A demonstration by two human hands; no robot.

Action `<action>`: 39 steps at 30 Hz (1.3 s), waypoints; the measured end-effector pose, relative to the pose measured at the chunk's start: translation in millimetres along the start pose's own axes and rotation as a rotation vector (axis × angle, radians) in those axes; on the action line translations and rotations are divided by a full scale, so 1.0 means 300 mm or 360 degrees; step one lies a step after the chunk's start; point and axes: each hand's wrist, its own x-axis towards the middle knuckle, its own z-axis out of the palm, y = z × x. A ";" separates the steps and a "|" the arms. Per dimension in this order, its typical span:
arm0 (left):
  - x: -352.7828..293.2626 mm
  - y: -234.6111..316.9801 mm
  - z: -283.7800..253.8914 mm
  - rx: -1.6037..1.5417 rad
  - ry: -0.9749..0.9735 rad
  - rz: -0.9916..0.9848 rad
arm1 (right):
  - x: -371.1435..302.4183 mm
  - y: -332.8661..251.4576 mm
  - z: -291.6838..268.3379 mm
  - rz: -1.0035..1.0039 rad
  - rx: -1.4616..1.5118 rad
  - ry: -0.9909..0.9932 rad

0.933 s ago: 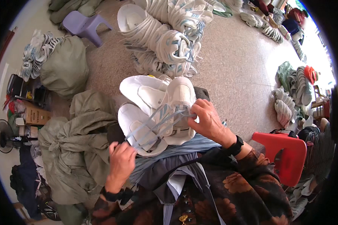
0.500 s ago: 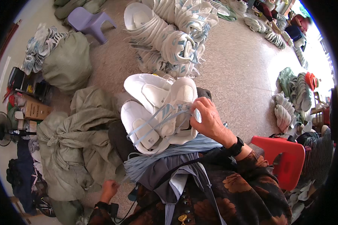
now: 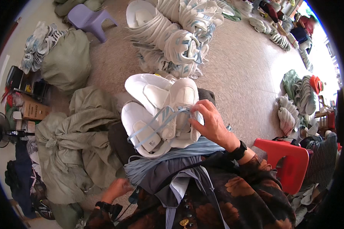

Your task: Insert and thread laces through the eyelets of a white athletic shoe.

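Observation:
White shoe uppers with white insoles rest on my lap, one of them a shoe [image 3: 182,93] with its toe pointing away from me. Pale blue shoelace [image 3: 162,124] runs loose through its eyelets and trails over the white shoe beside it [image 3: 139,128]. My right hand [image 3: 214,126] is at the eyelet edge, thumb and forefinger curled on the lace. A thick bundle of pale blue laces [image 3: 172,154] lies across my lap below the shoes. Lower left, away from the shoes, my left hand [image 3: 119,187] is smeared by motion; its fingers cannot be read.
Stacked white shoes [image 3: 179,42] stand ahead on the floor. Green-grey sacks [image 3: 80,141] lie to the left, near a purple stool [image 3: 90,21] and a fan [image 3: 0,129]. At right are a red stool [image 3: 284,164] and more shoe stacks [image 3: 305,93]; people sit far right.
My left hand has risen and shifted slightly right. My right hand has moved a little left, its thumb and forefinger slightly farther apart at the lace. The view has shifted slightly.

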 end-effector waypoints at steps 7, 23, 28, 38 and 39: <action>0.163 0.642 -0.240 -0.0266 0.0916 0.0900 | 0.000 -0.034 -0.005 -0.0219 -0.0305 -0.0055; 0.543 0.839 -0.259 0.0037 0.1432 0.1095 | 0.053 0.008 0.165 -0.0173 -0.0630 -0.0359; 0.506 0.861 -0.252 -0.0325 0.1390 0.1098 | 0.038 -0.020 0.178 -0.0100 -0.0420 -0.0131; 0.563 0.839 -0.277 -0.0344 0.1565 0.0998 | -0.071 0.025 -0.110 0.0429 -0.0106 -0.0331; 0.563 0.835 -0.275 -0.0378 0.1590 0.1011 | -0.126 0.111 -0.168 0.0599 -0.0135 -0.0376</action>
